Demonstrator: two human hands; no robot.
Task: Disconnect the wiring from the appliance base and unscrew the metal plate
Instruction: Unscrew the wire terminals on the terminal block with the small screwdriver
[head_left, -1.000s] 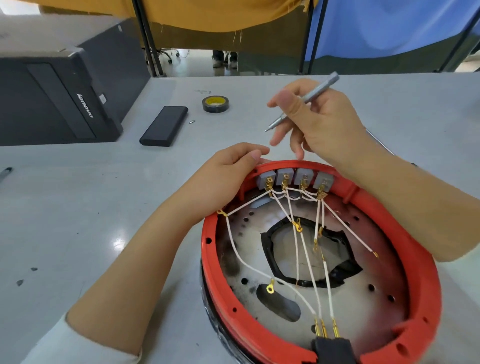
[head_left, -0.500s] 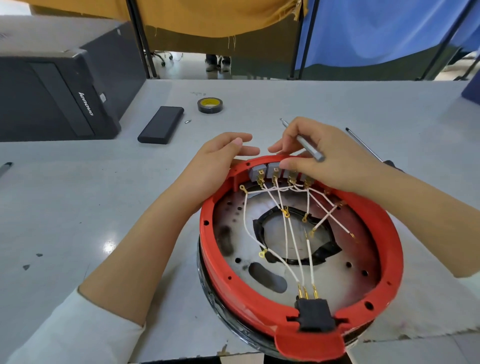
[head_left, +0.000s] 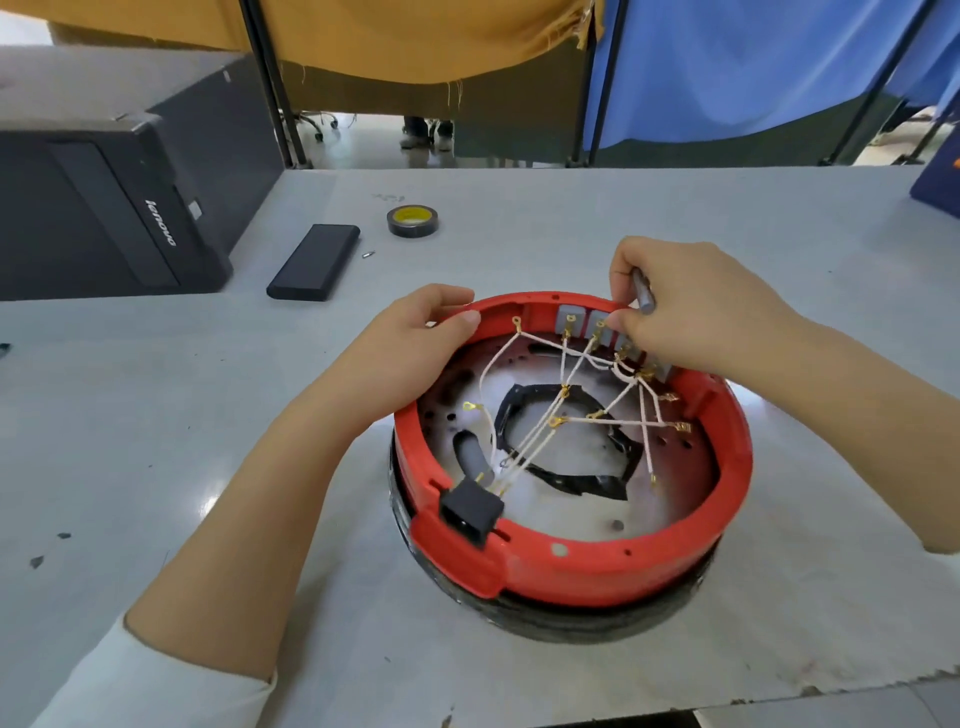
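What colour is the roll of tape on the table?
Black with a yellow core, seen in the head view.

The appliance base (head_left: 571, 551) is sat on the table (head_left: 156, 441), near its front edge. Wires (head_left: 566, 410) are strung across inside it, over the metal plate (head_left: 685, 467). Behind-left, a tape roll (head_left: 413, 221) and flat case (head_left: 314, 268) are laid beside a computer tower (head_left: 104, 208)

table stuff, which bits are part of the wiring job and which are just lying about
In the job:
red appliance base
white wires
grey terminal blocks
metal plate
grey screwdriver, held in the right hand
left hand, steadying the rim

Lying about:
tape roll
black slab
computer tower
loose screw
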